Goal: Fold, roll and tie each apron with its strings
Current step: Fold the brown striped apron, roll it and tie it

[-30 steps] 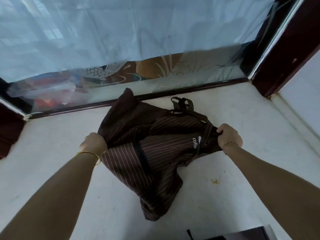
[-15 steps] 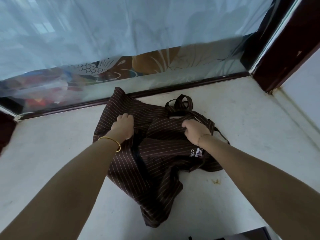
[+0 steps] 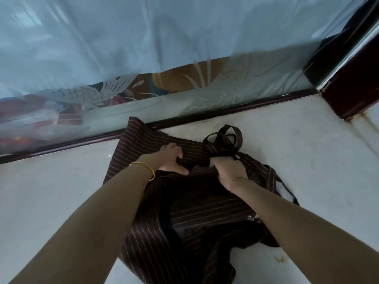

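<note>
having moved in from the edges of the apron (image 3: pixel 205 212), the left hand (image 3: pixel 171 158) and right hand (image 3: pixel 229 171) now clutch bunched cloth just beside the strings (image 3: pixel 223 140), the apron lying crumpled on the ledge (image 3: pixel 51 191), folding barely begun.

An indoor window nook; whether home or shop, I cannot tell. A pale stone ledge (image 3: pixel 61 191) lies below the fish-etched glass pane (image 3: pixel 235 87). A sheer curtain (image 3: pixel 143 37) covers the pane's upper part, with a dark wooden post (image 3: pixel 356 83) at its right.

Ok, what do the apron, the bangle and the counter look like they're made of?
Apron: woven cloth, likely cotton or a blend, matte; it creases and drapes softly. Bangle: metal, probably gold-coloured, with a shine. Counter: pale stone or tile, smooth, faintly glossy, stained.
</note>
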The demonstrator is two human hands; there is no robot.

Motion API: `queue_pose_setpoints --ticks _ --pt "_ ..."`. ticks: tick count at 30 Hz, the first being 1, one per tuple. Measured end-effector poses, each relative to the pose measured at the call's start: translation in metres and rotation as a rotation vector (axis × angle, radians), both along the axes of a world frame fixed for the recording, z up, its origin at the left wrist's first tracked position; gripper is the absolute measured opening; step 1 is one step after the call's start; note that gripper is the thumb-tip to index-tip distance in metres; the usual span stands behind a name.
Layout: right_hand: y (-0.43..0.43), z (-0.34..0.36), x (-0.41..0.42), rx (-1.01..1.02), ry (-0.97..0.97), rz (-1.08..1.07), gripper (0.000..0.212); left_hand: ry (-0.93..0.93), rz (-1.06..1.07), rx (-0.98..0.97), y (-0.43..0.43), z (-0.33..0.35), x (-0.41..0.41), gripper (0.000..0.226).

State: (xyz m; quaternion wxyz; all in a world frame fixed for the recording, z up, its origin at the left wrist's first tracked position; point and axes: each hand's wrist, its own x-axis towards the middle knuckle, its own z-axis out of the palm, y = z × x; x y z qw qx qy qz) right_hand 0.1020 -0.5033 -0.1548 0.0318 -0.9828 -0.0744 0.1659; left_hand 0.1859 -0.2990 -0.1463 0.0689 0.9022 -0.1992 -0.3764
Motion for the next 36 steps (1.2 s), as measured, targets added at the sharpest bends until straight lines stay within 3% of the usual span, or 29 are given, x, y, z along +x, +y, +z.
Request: queue_pose_setpoints --ticks 5,8,11,13,16,19,20,23,28,32,36 --pt "-0.032 0.000 -0.003 -0.163 -0.044 -0.019 0.036 -0.149 -0.085 0.092 0.008 -0.011 -0.019 0.052" --pt "-0.043 0.010 -0.004 -0.226 0.038 -0.034 0.033 -0.233 0.067 -0.127 0.008 -0.006 -0.023 0.030" --pt "-0.046 0.028 -0.008 -0.013 0.080 -0.080 0.017 -0.322 0.162 -0.354 -0.001 0.022 -0.027 0.015" --pt "-0.044 0.042 -0.012 0.264 0.122 -0.185 0.023 -0.333 0.215 -0.359 -0.010 0.045 -0.029 0.019" --pt "-0.044 0.073 -0.017 0.507 -0.062 -0.205 0.017 -0.264 0.211 -0.356 -0.025 0.079 -0.034 0.030" --pt "-0.044 0.114 -0.021 0.537 -0.232 -0.116 0.009 -0.081 0.136 -0.439 -0.042 0.118 -0.045 0.075" --pt "-0.044 0.127 -0.022 0.544 -0.271 -0.090 0.013 -0.084 0.086 -0.446 -0.049 0.131 -0.050 0.079" --pt "-0.044 0.166 -0.031 0.573 -0.425 -0.034 0.025 -0.121 -0.002 -0.499 -0.071 0.170 -0.069 0.054" --pt "-0.052 0.218 -0.045 0.624 -0.617 -0.058 0.026 -0.101 0.071 -0.524 -0.080 0.212 -0.084 0.020" --pt "-0.074 0.240 -0.054 0.504 -0.745 -0.222 0.029 -0.094 0.080 -0.473 -0.070 0.234 -0.087 0.039" --pt "-0.098 0.250 -0.060 0.436 -0.800 -0.518 0.032 -0.125 -0.062 -0.083 -0.042 0.244 -0.087 0.082"
